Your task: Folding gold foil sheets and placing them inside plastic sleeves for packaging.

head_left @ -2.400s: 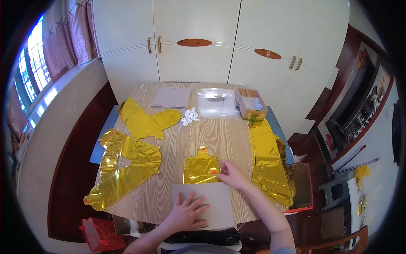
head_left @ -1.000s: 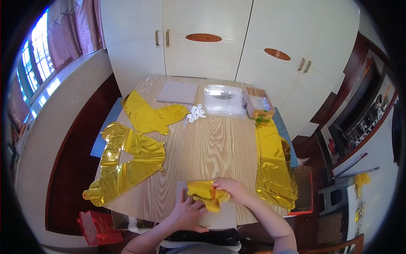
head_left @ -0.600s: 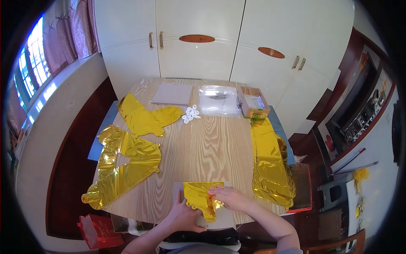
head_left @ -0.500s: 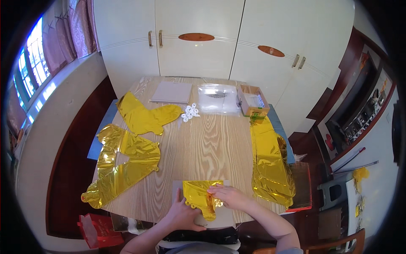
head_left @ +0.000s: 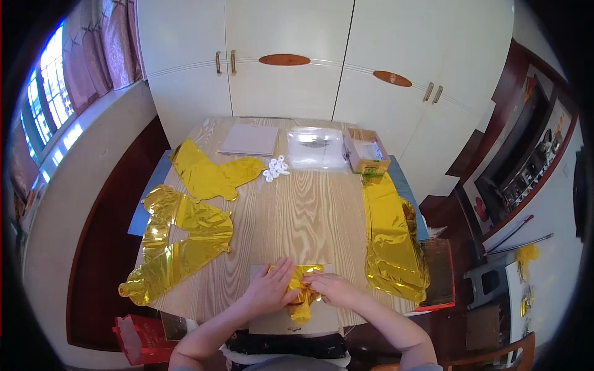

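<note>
A folded gold foil balloon (head_left: 301,313) lies on a grey card (head_left: 263,324) at the table's near edge. My left hand (head_left: 272,289) rests flat over the left part of the foil, its fingers stretched out and pointing away from me. From the right, my right hand (head_left: 329,289) has its fingers bent together on the crinkled foil near the middle, pinching it. Both hands cover much of the balloon, and a narrow rounded end sticks out toward me between them. A hanging slot shows in the card's near edge.
Flat gold foil balloons lie at the far left (head_left: 213,173), the left (head_left: 201,229) and the right (head_left: 396,241) of the wood-grain table (head_left: 303,216). Farther back are stacked grey cards (head_left: 249,141), small white rolls (head_left: 276,169), clear plastic bags (head_left: 317,149) and an open cardboard box (head_left: 366,166).
My left hand has moved up from the card's left edge and now lies flat on the foil. The right hand stays on the foil, its fingers more bent.
</note>
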The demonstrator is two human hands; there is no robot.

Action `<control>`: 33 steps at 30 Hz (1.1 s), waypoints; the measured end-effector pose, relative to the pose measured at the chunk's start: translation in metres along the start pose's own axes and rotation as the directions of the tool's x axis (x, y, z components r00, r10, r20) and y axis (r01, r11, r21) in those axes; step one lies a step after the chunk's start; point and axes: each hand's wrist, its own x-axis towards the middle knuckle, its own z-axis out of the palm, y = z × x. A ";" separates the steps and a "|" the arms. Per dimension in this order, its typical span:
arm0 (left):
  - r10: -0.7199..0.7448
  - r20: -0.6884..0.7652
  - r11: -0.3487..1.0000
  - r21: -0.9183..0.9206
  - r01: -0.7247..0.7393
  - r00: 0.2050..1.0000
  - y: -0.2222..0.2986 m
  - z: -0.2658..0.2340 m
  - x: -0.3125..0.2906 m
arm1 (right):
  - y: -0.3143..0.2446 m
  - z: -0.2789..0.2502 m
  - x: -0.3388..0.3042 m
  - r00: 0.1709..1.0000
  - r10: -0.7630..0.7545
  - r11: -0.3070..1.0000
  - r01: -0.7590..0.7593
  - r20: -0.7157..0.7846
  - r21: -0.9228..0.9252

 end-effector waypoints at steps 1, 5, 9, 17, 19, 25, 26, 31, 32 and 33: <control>-0.007 0.015 1.000 0.006 0.007 1.000 0.002 0.003 -0.001 | 0.000 0.001 -0.001 1.000 0.001 1.000 -0.001 0.000 -0.003; -0.020 0.081 0.998 0.061 0.015 0.996 0.007 0.004 -0.003 | 0.004 -0.007 -0.002 0.996 -0.060 0.997 0.063 0.067 -0.035; -0.028 0.145 0.995 0.098 0.014 0.989 0.009 0.002 -0.003 | -0.012 -0.036 0.002 0.999 0.021 0.992 -0.026 0.045 0.124; -0.008 0.142 0.987 0.161 -0.015 0.990 0.007 0.001 -0.002 | -0.024 0.006 0.026 0.972 0.235 0.910 -0.225 -0.015 -0.348; -0.002 0.139 0.992 0.123 -0.015 0.990 0.006 0.001 -0.006 | -0.025 0.005 0.020 0.960 0.280 0.906 -0.263 0.005 -0.330; -0.020 0.148 0.996 0.085 0.008 0.989 -0.007 -0.008 -0.015 | -0.025 -0.001 0.006 0.945 0.323 0.885 -0.284 0.048 -0.368; -0.024 0.161 0.995 0.096 0.009 0.987 -0.010 -0.009 -0.017 | -0.026 -0.001 0.003 0.944 0.325 0.883 -0.283 0.053 -0.375; -0.047 0.205 0.987 0.159 0.014 0.978 -0.029 -0.024 -0.021 | -0.029 -0.005 0.002 0.946 0.318 0.889 -0.278 0.055 -0.363; -0.060 0.241 0.983 0.181 0.016 0.969 -0.029 -0.029 -0.018 | -0.029 -0.005 0.002 0.944 0.324 0.884 -0.277 0.067 -0.375; -0.071 0.274 0.978 0.207 0.013 0.959 -0.032 -0.036 -0.011 | -0.030 -0.006 0.002 0.943 0.329 0.884 -0.287 0.056 -0.370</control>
